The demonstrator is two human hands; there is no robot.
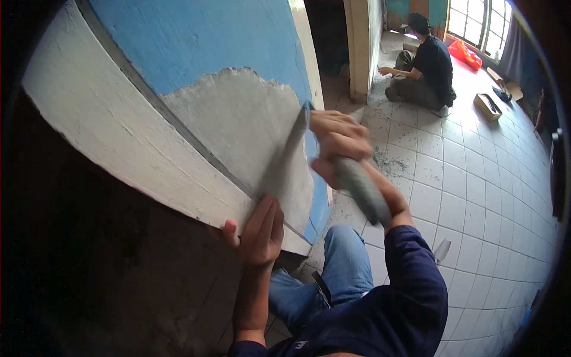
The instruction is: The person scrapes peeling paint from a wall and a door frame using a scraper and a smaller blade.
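My right hand [341, 134] is closed around a hand tool with a thick grey-green handle [360, 189], blurred by motion. The handle points back towards my forearm, and most of the working end is hidden or too blurred to tell its kind. It is close to the right border of a bare grey patch [241, 120] on a wall with blue paint [200, 35]. My left hand [263, 227] holds the edge of the white frame [134, 143] at the wall's side, thumb on the outer edge, fingers reaching towards the grey patch.
Another person [428, 67] sits on the white tiled floor [446, 178] near a doorway post [359, 53]. Paint flakes [390, 160] litter the tiles. A cardboard box [487, 107] and a red plastic bag [465, 54] lie near the window [479, 22]. A pale curved piece [442, 250] lies to my right.
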